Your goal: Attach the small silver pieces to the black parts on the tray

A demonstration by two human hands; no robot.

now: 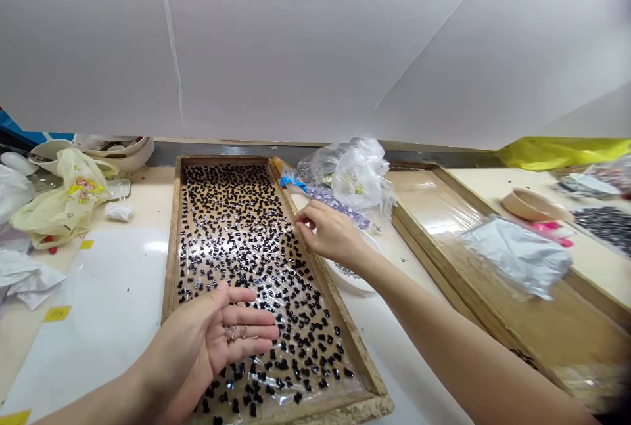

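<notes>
My left hand (217, 336) is palm up over the near part of a wooden-framed tray (170, 267), its fingers stretched out. A few tiny silvery metal pieces (236, 334) rest on those fingers. My right hand (328, 231) is pinched, thumb against fingertips, above the tray's right rim. What is between its fingertips, if anything, is too small to see. Many small glossy black pieces (246, 241) are spread over the clear film lining the tray. Under my right wrist, a white bowl (362, 287) with small metal bits inside is partly hidden.
On the right lies a second wooden tray (419, 241) with a silvery plastic bag (522, 251) on it. A peach-coloured bowl (532, 205) stands beyond. Clear plastic bags (357, 172) lie behind my right hand. At left are a yellow bag (69, 198) and a white sheet (108, 300).
</notes>
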